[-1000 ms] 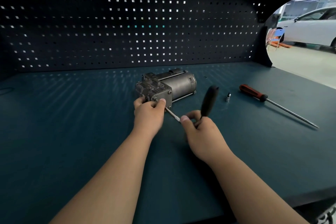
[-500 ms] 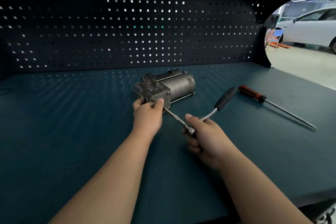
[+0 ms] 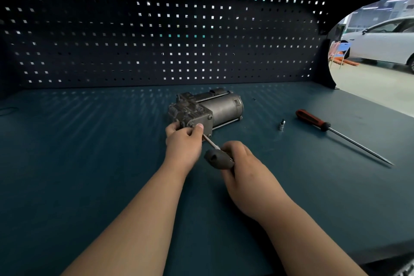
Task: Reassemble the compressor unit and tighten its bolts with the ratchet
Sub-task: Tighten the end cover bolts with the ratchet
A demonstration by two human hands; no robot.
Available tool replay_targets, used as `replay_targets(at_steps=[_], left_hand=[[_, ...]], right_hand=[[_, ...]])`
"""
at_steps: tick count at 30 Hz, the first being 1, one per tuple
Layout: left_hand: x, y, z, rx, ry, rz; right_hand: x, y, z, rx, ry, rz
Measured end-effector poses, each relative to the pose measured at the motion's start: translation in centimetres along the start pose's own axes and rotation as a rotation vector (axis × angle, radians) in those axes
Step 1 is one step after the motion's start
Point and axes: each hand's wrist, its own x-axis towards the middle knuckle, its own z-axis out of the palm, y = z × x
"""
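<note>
While gripped — ratchet on compressor

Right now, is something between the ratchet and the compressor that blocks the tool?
Nothing visible blocks it. The ratchet in the right hand reaches the compressor by its thin shaft, beside the left hand holding the unit. The loose socket and screwdriver lie apart to the right.

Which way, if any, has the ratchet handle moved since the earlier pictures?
Yes. The ratchet handle has swung from pointing toward the red screwdriver round to the near side, toward the person, gripped by the right hand.
</note>
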Motion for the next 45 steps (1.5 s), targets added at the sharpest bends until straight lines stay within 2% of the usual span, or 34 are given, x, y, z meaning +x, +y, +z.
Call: replay_targets(at_steps=[3, 5, 7, 10, 12, 14, 18, 22, 24, 27, 30, 33, 36, 40, 42, 44, 45], left_hand=[[-0.1, 0.1, 0.0, -0.025, -0.007, 0.005], [-0.1, 0.1, -0.1, -0.024, -0.018, -0.002], [-0.2, 0.2, -0.2, -0.010, -0.030, -0.011], [0.0, 0.2, -0.1, 0.002, -0.052, -0.022], [-0.1, 0.3, 0.0, 0.016, -0.064, -0.019], [-0.1, 0.3, -0.1, 0.029, -0.069, -0.014], [-0.2, 0.4, -0.2, 0.053, -0.076, -0.022], [-0.3, 0.4, -0.1, 0.062, -0.062, -0.032], [-0.3, 0.3, -0.1, 0.059, -0.058, -0.028], [-0.3, 0.3, -0.1, 0.046, -0.050, -0.020], [-0.2, 0.3, -0.1, 0.027, -0.040, -0.024], [-0.3, 0.3, -0.1, 0.049, -0.040, -0.008], [-0.3, 0.3, -0.1, 0.057, -0.049, -0.012], [-0.1, 0.4, -0.2, 0.026, -0.075, -0.034], [-0.1, 0.3, -0.3, 0.022, -0.073, -0.032], [-0.2, 0.3, -0.3, 0.034, -0.061, -0.018], [-0.3, 0.3, -0.2, 0.038, -0.056, -0.013]], right_hand=[[0.0, 0.1, 0.4, 0.033, -0.019, 0.015], [0.1, 0.3, 0.7, 0.185, -0.010, 0.080], [0.4, 0.1, 0.9, 0.447, 0.028, 0.212], [1.3, -0.2, 0.6, 1.078, 0.019, 0.449], [1.7, -0.2, 0.1, 1.327, 0.008, 0.559], [1.7, 0.0, -0.1, 1.325, -0.011, 0.602], [1.3, 0.1, 0.1, 0.992, -0.025, 0.573], [1.0, -0.1, 0.0, 0.712, 0.063, 0.505], [0.8, 0.0, 0.0, 0.526, 0.106, 0.399], [0.5, 0.2, 0.2, 0.163, 0.106, 0.132], [0.3, 0.2, 0.6, 0.043, 0.085, 0.004], [0.3, 0.4, 0.7, 0.168, 0.109, 0.083], [0.7, 0.4, 0.8, 0.423, 0.108, 0.269], [1.3, -0.5, 0.6, 1.094, 0.045, 0.571], [1.6, -0.6, 0.2, 1.334, -0.006, 0.683], [1.7, -0.5, -0.2, 1.404, -0.029, 0.733], [1.7, -0.4, -0.3, 1.345, -0.026, 0.719]])
